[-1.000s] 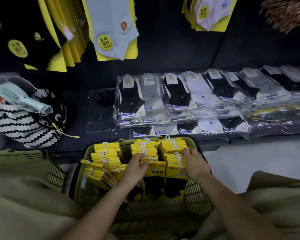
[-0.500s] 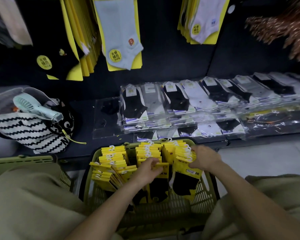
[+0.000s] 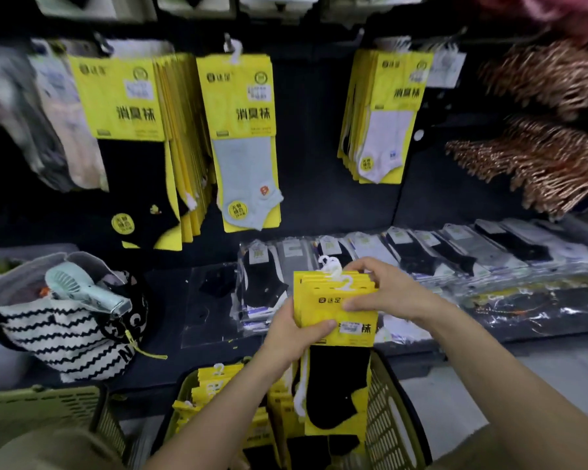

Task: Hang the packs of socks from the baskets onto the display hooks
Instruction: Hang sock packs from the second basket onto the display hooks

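Observation:
A stack of yellow-carded black sock packs [image 3: 336, 368] with white plastic hangers hangs above the green basket [image 3: 392, 418]. My left hand [image 3: 292, 330] grips the stack's left edge, thumb across the card. My right hand [image 3: 384, 290] holds the top right corner next to the hangers. More yellow packs [image 3: 214, 385] stand in the basket below. On the dark wall, display hooks carry black sock packs [image 3: 129, 147], a light blue sock pack [image 3: 245, 144] and white sock packs [image 3: 384, 117].
A shelf holds rows of clear-bagged socks [image 3: 421, 256]. A black-and-white striped bag [image 3: 65, 330] with a pale green hand fan [image 3: 82, 286] sits at the left. A second green basket [image 3: 41, 408] is at the lower left. Brown fringed goods [image 3: 540, 137] hang at the right.
Both hands have lifted a stack of black sock packs up out of the basket. The view has tilted upward, showing the hooks on the wall.

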{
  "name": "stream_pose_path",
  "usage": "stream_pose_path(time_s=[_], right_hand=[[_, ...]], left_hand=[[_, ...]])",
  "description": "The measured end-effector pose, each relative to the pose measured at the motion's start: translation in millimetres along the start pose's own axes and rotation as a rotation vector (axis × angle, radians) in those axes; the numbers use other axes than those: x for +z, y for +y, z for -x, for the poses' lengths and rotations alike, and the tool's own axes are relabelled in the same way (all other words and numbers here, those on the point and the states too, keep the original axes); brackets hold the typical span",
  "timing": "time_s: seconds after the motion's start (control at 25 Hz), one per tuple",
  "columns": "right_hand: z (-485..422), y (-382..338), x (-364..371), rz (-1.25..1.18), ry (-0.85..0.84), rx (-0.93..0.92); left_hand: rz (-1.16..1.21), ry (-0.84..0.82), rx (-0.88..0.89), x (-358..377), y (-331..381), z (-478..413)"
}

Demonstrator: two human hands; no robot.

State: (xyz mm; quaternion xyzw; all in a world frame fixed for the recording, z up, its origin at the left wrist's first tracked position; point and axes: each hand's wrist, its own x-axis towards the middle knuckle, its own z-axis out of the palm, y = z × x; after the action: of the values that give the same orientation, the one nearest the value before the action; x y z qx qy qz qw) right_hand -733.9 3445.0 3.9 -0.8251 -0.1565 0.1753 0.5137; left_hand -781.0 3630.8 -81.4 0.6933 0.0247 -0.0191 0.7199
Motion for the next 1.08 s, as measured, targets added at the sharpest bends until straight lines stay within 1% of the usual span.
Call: stream_pose_path(time_s=[0.08, 0.12, 0.24, 0.32, 0.44, 0.6, 0.72, 0.84, 0.96, 1.08], right_hand=[[-11, -12, 7, -0.206, 0.144, -0.020], [-18, -19, 11, -0.243, 0.219, -0.026], [-35, -40, 17, -0.152, 0.398, -0.076], [-44, -57, 16, -0.150, 0.455, -0.143], [-51, -84, 14, -0.240, 0.480, -0.253], [-62, -116, 11, -0.285, 0.457, -0.359], [-75, -138, 6, -0.317, 0.458, -0.368], [-91, -164, 0, -0.340, 0.499, -0.384], [-111, -188, -5, -0.258, 0.565, -0.366], [-128, -206, -2, -0.183, 0.582, -0.368]], left_hand=[[0.059, 0.074, 0.045, -8, 25, -8], [0.072, 0.104, 0.073, -12, 39, -12], [0.087, 0.144, 0.159, -25, 79, -25], [0.065, 0.139, 0.203, -34, 103, -32], [0.020, 0.160, 0.251, -44, 131, -38], [0.014, 0.283, 0.367, -61, 164, -38], [0.001, 0.392, 0.401, -78, 189, -37], [0.002, 0.485, 0.462, -98, 211, -33], [0.003, 0.578, 0.520, -120, 227, -29], [-0.009, 0.591, 0.541, -139, 239, -27]])
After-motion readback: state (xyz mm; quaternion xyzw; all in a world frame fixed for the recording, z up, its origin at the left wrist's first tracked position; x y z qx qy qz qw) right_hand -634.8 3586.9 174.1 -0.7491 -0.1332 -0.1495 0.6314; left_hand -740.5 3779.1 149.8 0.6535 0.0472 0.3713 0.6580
